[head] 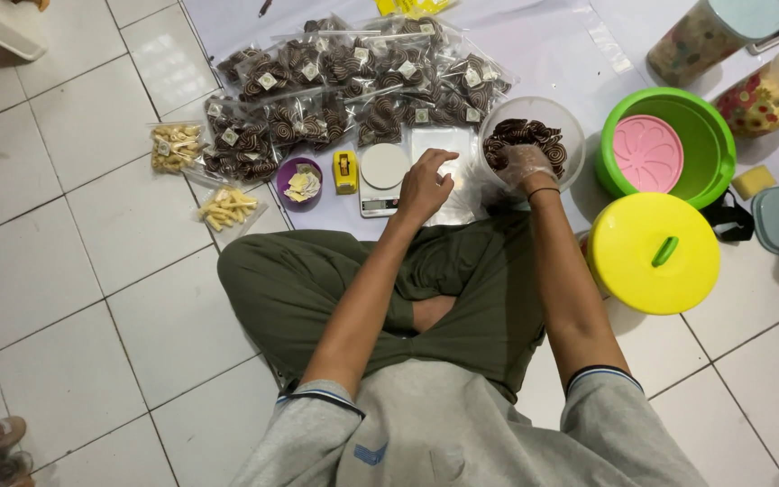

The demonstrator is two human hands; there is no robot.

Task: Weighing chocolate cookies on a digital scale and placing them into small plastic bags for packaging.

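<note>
A gloved right hand (pixel 528 163) hides part of the snacks in the clear tub (pixel 532 117), while two floral canisters (pixel 750 54) are cropped at the frame's edge.

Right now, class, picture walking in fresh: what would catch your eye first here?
Probably the bright yellow lid at right, beside the green tub that holds a pink disc. Then the heap of bagged swirl cookies at top centre. Below, the gloved right hand reaches into a clear bowl while the bare left hand hovers by a small scale.

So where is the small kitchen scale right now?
In the head view the scale sits on the floor sheet ahead of the person's crossed legs, just left of the left hand, with a small yellow device on its other side.
</note>
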